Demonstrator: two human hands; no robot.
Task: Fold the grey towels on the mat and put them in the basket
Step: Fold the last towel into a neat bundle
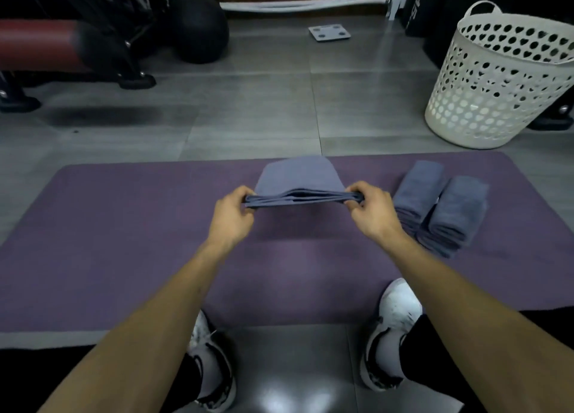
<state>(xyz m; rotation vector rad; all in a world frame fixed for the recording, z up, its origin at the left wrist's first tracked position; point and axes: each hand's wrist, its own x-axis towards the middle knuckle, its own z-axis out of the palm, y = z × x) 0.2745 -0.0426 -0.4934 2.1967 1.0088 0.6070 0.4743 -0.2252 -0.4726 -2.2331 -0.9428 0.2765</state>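
Far L: red padded bench point(37, 44) w/ black frame, dark ball point(198, 30) next to it, both on grey floor beyond the mat. Purple mat point(124, 242) spans the frame width.

L hand point(234, 212) pinches the L end of the grey towel point(299, 179), thumb on top, fingers curled under. Towel is folded over, several layers visible at the near edge, which is lifted off the mat between both hands; far part drapes down toward the mat at centre. R hand point(371, 209) pinches the R end the same way, clamped on the stacked edges.

Small scale point(330, 32) on floor far back, centre.

R of the hands: two folded towels point(441, 204) side by side on the mat, touching each other. White perforated basket point(497, 80) stands on floor beyond the mat's R far corner; contents can't tell.

Bottom: white shoes point(393, 328) at mat's near edge.
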